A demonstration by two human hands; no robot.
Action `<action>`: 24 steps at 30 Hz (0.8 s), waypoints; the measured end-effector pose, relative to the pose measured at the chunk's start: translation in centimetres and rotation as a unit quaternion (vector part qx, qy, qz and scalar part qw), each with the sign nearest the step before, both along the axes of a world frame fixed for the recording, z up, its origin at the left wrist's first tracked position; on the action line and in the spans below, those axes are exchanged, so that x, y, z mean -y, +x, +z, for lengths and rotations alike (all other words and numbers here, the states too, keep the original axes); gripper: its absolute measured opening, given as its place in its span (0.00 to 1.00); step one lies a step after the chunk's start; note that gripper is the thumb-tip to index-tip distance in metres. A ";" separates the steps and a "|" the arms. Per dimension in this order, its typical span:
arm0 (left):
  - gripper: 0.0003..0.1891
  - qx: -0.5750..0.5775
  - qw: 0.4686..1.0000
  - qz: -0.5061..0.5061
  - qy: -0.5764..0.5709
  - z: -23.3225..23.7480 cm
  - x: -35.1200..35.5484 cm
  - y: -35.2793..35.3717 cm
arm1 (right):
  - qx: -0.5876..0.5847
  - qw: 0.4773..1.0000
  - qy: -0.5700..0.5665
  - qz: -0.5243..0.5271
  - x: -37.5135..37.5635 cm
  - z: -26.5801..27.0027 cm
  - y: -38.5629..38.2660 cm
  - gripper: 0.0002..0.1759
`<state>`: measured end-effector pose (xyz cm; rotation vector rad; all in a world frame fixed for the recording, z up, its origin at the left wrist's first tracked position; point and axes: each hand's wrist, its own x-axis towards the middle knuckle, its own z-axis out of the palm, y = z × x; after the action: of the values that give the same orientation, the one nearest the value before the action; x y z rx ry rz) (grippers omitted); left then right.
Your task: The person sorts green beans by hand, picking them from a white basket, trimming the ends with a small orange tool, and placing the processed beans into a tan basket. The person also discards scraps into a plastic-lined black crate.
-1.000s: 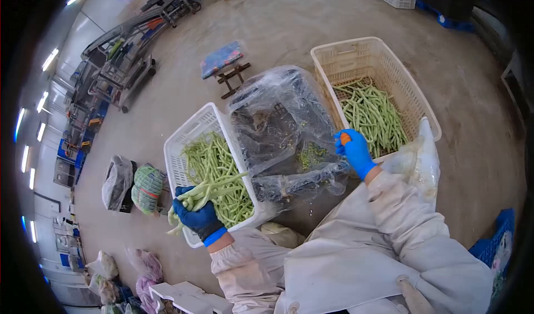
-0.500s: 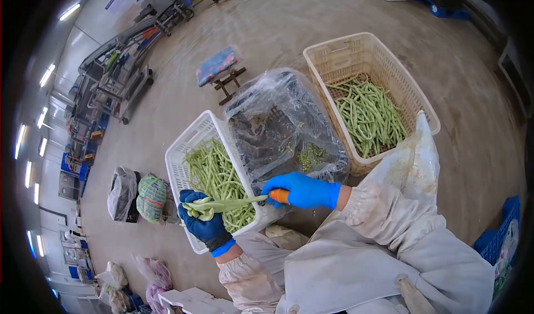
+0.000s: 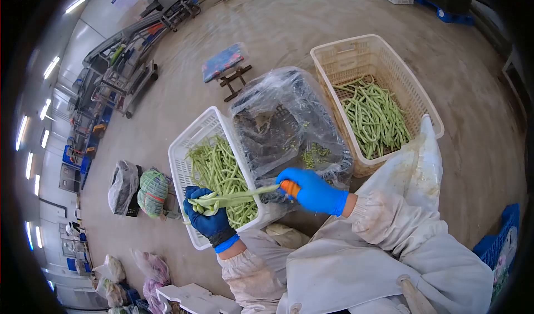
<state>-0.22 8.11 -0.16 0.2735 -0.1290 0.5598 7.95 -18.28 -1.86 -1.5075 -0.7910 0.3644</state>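
Left hand [image 3: 210, 220], dark glove, is closed round a bean bunch [image 3: 228, 199] held over the near end of the white crate [image 3: 186, 138]. The bunch tips point right. Right hand [image 3: 312, 191], blue glove, is closed round an orange handle [image 3: 289, 187] that meets those tips; the blade is hidden. The white crate is half full of loose beans. Just right of it is a plastic-lined crate [image 3: 278, 113] with green scraps, its near corner covered by the right hand. Beyond that, a beige crate [image 3: 339, 49] holds darker beans. A stool [image 3: 225, 66] stands behind on the floor [image 3: 289, 24]. Bags [image 3: 136, 186] lie left of the white crate, with machinery [image 3: 119, 63] far left. No writing is readable.
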 end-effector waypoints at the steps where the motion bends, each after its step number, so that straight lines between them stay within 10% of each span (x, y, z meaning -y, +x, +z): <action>1: 0.05 -0.034 0.999 0.022 0.021 0.2 0.1 -0.1 | 0.008 0.998 -0.019 -0.065 0.3 -0.8 0.5 0.09; 5: 0.12 0.039 0.999 0.000 -0.018 0.0 -0.8 -0.3 | -0.192 0.960 0.092 -0.181 1.8 -4.4 3.0 0.08; 9: 0.16 0.001 0.998 -0.054 -0.038 3.3 2.4 -0.2 | -0.104 0.975 0.094 -0.174 3.2 -3.4 4.7 0.09; 12: 0.24 -0.245 0.943 0.061 0.218 2.0 5.0 0.1 | -0.121 0.986 0.071 -0.094 4.2 -1.4 5.5 0.08; 17: 0.33 -0.247 0.891 -0.104 0.367 -0.4 12.5 2.2 | -0.216 0.973 0.064 0.046 3.7 2.2 5.0 0.08; 24: 0.24 -0.250 0.935 -0.091 0.233 -3.6 10.3 2.0 | -0.163 0.974 0.155 -0.038 5.4 1.5 9.8 0.13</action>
<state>1.78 -2.17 -3.76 0.8496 0.2102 0.2543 17.73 -23.65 -0.31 -1.1439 -0.5021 0.3986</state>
